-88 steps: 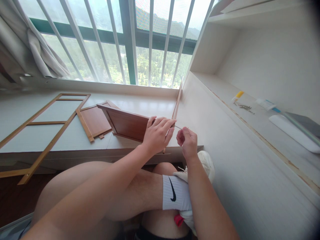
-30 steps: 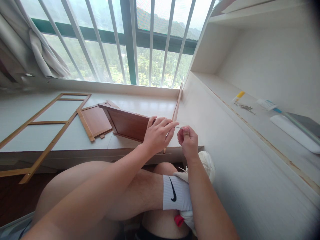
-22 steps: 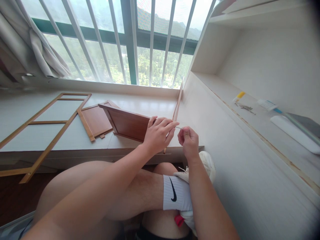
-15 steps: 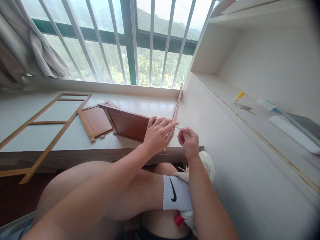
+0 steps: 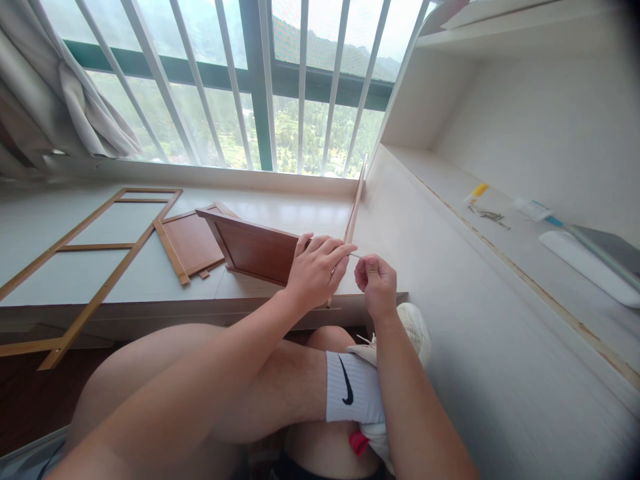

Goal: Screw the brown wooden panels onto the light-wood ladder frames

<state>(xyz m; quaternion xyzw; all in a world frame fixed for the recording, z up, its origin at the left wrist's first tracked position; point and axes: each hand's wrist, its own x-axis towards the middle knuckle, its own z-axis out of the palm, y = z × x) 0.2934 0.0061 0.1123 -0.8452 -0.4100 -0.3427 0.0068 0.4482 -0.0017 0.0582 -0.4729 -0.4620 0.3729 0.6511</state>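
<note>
My left hand (image 5: 315,270) grips the right end of a brown wooden panel (image 5: 253,248) that stands tilted on the white ledge (image 5: 100,280). Its fingers curl over the panel's edge. My right hand (image 5: 376,283) is closed in a pinch just to the right, on a thin metal tool (image 5: 356,255) whose tip reaches the panel's edge at my left fingertips. A narrow wooden strip (image 5: 354,207) leans against the white side wall behind both hands.
A wooden lattice frame (image 5: 85,257) and a flat brown board (image 5: 190,240) lie on the ledge at left. Screws (image 5: 487,215), a small yellow-capped tube (image 5: 474,192) and a white object (image 5: 585,263) sit on the right shelf. My crossed legs, white sock and shoe (image 5: 410,327) are below.
My right hand has shifted slightly and its thumb has turned on the thin tool. My left hand and the panel stay in place.
</note>
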